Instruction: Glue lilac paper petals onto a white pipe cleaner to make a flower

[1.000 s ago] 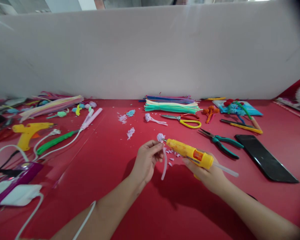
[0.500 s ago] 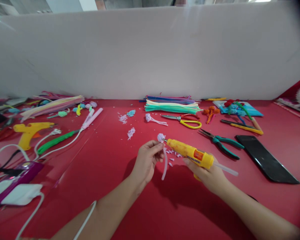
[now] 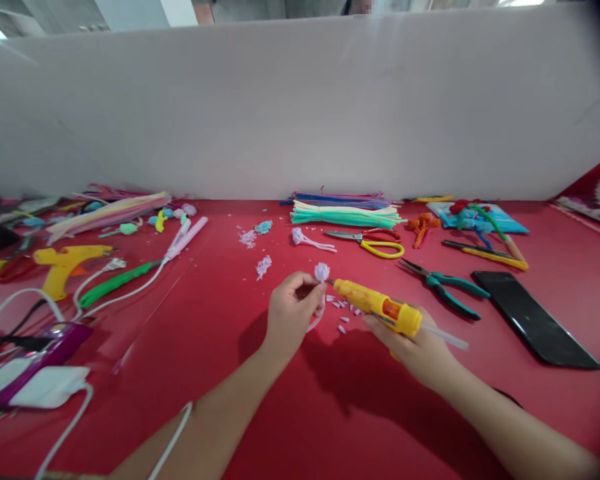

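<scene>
Pinched in the fingers of my left hand (image 3: 295, 307) is a small lilac flower (image 3: 322, 271) on a pipe-cleaner stem, its fluffy head upright above the fingertips. My right hand (image 3: 415, 343) is wrapped round a yellow hot glue gun (image 3: 375, 303), whose nozzle points left, close to the flower's base. A clear glue stick (image 3: 445, 335) sticks out of the gun's rear. Several tiny lilac petal pieces (image 3: 343, 320) lie on the red table under the nozzle. Beyond my hands lies another lilac flower (image 3: 297, 236) with its stems to the right.
Scissors (image 3: 377, 245), pliers (image 3: 445, 287) and a black phone-like slab (image 3: 535, 320) lie to the right. Pipe-cleaner bundles (image 3: 347, 215) rest against the white partition (image 3: 300, 107). At left are a second glue gun (image 3: 63, 267), a purple power strip (image 3: 35, 363) and white cables.
The nozzle has drawn slightly away from the flower head. My left hand has turned the flower, so its stem now hangs partly behind the fingers, and the view has shifted slightly.
</scene>
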`<state>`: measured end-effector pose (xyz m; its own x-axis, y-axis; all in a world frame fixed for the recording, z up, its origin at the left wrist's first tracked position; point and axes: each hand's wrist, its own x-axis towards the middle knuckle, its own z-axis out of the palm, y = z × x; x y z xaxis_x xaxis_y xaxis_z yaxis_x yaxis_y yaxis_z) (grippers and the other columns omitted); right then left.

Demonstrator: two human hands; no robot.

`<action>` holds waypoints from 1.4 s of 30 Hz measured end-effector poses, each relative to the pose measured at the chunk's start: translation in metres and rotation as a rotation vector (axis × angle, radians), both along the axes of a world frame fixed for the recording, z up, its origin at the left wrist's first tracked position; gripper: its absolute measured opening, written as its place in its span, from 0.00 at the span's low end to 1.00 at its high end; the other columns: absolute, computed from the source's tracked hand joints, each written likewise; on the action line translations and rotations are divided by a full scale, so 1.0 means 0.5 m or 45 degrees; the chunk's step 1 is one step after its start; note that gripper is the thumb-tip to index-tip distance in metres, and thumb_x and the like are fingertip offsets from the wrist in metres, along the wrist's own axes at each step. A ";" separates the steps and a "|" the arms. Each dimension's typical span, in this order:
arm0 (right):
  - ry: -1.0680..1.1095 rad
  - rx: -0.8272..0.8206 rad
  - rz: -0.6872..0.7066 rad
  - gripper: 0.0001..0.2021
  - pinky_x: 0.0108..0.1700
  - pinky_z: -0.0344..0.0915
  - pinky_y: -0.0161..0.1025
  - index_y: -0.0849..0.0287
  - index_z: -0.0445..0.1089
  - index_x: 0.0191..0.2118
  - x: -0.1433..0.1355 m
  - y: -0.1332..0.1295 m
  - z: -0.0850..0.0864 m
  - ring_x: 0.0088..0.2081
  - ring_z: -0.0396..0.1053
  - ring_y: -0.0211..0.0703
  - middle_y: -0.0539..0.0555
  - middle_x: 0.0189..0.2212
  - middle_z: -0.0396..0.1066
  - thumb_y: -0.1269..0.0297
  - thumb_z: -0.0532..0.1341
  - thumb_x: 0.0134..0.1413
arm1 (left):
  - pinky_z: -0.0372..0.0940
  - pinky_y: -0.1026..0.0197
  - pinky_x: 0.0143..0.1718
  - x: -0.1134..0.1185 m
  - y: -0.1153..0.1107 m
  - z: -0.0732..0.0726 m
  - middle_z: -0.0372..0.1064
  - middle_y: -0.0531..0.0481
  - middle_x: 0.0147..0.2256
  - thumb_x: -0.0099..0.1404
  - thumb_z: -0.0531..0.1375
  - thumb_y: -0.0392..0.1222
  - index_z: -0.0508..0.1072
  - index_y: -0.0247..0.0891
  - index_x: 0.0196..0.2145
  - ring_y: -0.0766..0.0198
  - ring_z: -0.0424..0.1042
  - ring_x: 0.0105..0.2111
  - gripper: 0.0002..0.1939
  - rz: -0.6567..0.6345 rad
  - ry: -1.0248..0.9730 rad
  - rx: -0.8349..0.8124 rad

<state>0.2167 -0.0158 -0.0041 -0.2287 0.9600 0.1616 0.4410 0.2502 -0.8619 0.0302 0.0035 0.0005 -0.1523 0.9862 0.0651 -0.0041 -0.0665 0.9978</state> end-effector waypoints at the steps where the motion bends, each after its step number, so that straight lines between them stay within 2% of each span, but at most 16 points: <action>1: 0.018 0.003 -0.012 0.14 0.20 0.52 0.31 0.59 0.63 0.23 0.001 0.002 0.000 0.19 0.52 0.33 0.47 0.16 0.56 0.55 0.57 0.52 | 0.58 0.69 0.19 -0.002 0.000 0.003 0.64 0.58 0.15 0.54 0.61 0.39 0.67 0.36 0.24 0.72 0.62 0.15 0.07 0.028 0.024 0.026; 4: 0.107 -0.032 -0.114 0.14 0.21 0.54 0.32 0.60 0.65 0.26 0.006 0.013 0.003 0.21 0.55 0.34 0.48 0.18 0.59 0.53 0.56 0.52 | 0.58 0.69 0.19 -0.006 0.002 0.005 0.64 0.57 0.16 0.55 0.61 0.40 0.66 0.37 0.25 0.72 0.61 0.15 0.07 0.019 -0.092 0.015; 7: 0.154 -0.141 -0.210 0.14 0.20 0.52 0.32 0.60 0.64 0.27 0.014 0.031 0.006 0.20 0.54 0.34 0.47 0.17 0.56 0.52 0.56 0.50 | 0.55 0.70 0.16 -0.004 0.005 -0.002 0.63 0.57 0.15 0.56 0.60 0.41 0.65 0.36 0.24 0.73 0.60 0.15 0.08 -0.063 -0.277 -0.103; 11: 0.184 -0.282 -0.099 0.10 0.23 0.54 0.32 0.61 0.65 0.31 0.029 0.061 -0.008 0.22 0.58 0.36 0.47 0.19 0.59 0.59 0.57 0.48 | 0.53 0.72 0.14 0.001 0.004 -0.006 0.61 0.58 0.15 0.57 0.60 0.40 0.64 0.36 0.24 0.74 0.59 0.14 0.08 -0.094 -0.338 -0.218; 13: 0.118 -0.261 -0.127 0.11 0.23 0.55 0.32 0.61 0.66 0.32 0.037 0.078 -0.020 0.24 0.61 0.38 0.48 0.21 0.62 0.58 0.57 0.47 | 0.53 0.72 0.14 0.003 0.002 -0.005 0.60 0.58 0.15 0.57 0.59 0.40 0.64 0.36 0.24 0.74 0.58 0.14 0.08 -0.109 -0.327 -0.234; 15: -0.067 -0.211 -0.250 0.14 0.22 0.53 0.32 0.62 0.66 0.29 0.046 0.095 -0.029 0.22 0.61 0.38 0.49 0.19 0.62 0.53 0.58 0.46 | 0.52 0.72 0.13 0.004 0.000 -0.004 0.60 0.58 0.15 0.57 0.59 0.40 0.64 0.36 0.23 0.74 0.58 0.14 0.08 -0.135 -0.310 -0.244; 17: -0.419 -0.175 -0.355 0.20 0.20 0.50 0.33 0.62 0.65 0.24 0.055 0.110 -0.031 0.20 0.60 0.37 0.50 0.17 0.63 0.47 0.55 0.49 | 0.53 0.72 0.14 0.005 -0.001 -0.004 0.61 0.57 0.15 0.57 0.59 0.40 0.64 0.36 0.23 0.74 0.57 0.14 0.09 -0.165 -0.299 -0.248; 20: -0.869 -0.131 -0.403 0.25 0.20 0.47 0.34 0.60 0.64 0.20 0.069 0.124 -0.024 0.18 0.62 0.38 0.53 0.16 0.64 0.45 0.48 0.54 | 0.53 0.71 0.14 0.006 -0.001 -0.006 0.61 0.57 0.15 0.57 0.59 0.41 0.64 0.36 0.23 0.74 0.58 0.14 0.09 -0.177 -0.306 -0.243; 23: -1.029 -0.096 -0.437 0.24 0.22 0.48 0.36 0.60 0.65 0.18 0.077 0.122 -0.013 0.21 0.65 0.44 0.57 0.17 0.66 0.47 0.50 0.55 | 0.53 0.71 0.14 0.005 -0.001 -0.007 0.61 0.57 0.15 0.56 0.60 0.41 0.65 0.36 0.24 0.74 0.57 0.14 0.08 -0.157 -0.318 -0.239; 26: -1.131 0.176 -0.506 0.18 0.25 0.52 0.36 0.60 0.68 0.26 0.067 0.105 -0.008 0.27 0.68 0.46 0.59 0.26 0.70 0.52 0.52 0.55 | 0.53 0.71 0.14 0.005 -0.001 -0.007 0.61 0.58 0.15 0.56 0.60 0.41 0.65 0.36 0.24 0.74 0.58 0.14 0.08 -0.148 -0.310 -0.228; 28: -1.055 0.411 -0.393 0.12 0.28 0.56 0.36 0.60 0.68 0.32 0.045 0.087 -0.012 0.30 0.67 0.43 0.57 0.32 0.70 0.58 0.53 0.57 | 0.53 0.71 0.14 0.006 -0.002 -0.007 0.61 0.57 0.15 0.56 0.60 0.41 0.65 0.36 0.24 0.74 0.58 0.14 0.08 -0.150 -0.292 -0.223; 31: -0.844 0.583 0.144 0.06 0.35 0.59 0.34 0.59 0.68 0.35 0.000 0.060 -0.028 0.34 0.66 0.40 0.54 0.32 0.69 0.68 0.53 0.58 | 0.53 0.71 0.14 0.007 -0.003 -0.009 0.61 0.57 0.15 0.56 0.60 0.42 0.64 0.36 0.24 0.73 0.58 0.14 0.09 -0.162 -0.285 -0.226; 33: -0.890 0.708 0.341 0.06 0.39 0.60 0.38 0.60 0.68 0.36 -0.027 0.048 -0.041 0.36 0.64 0.43 0.55 0.32 0.68 0.70 0.54 0.57 | 0.52 0.71 0.14 0.009 -0.003 -0.010 0.61 0.58 0.15 0.56 0.60 0.42 0.64 0.36 0.24 0.74 0.58 0.14 0.09 -0.171 -0.289 -0.230; 38: -1.072 0.862 0.420 0.06 0.35 0.59 0.41 0.62 0.68 0.32 -0.047 0.040 -0.056 0.33 0.61 0.45 0.56 0.30 0.66 0.73 0.55 0.57 | 0.52 0.71 0.13 0.015 -0.006 -0.007 0.62 0.58 0.15 0.56 0.60 0.42 0.64 0.36 0.24 0.74 0.56 0.13 0.09 -0.210 -0.269 -0.250; 42: -0.942 0.828 0.357 0.09 0.37 0.61 0.42 0.64 0.67 0.33 -0.034 0.043 -0.047 0.33 0.61 0.45 0.58 0.30 0.66 0.75 0.51 0.58 | 0.52 0.71 0.13 0.017 -0.011 -0.001 0.62 0.58 0.15 0.56 0.60 0.43 0.64 0.36 0.24 0.74 0.57 0.12 0.09 -0.254 -0.265 -0.278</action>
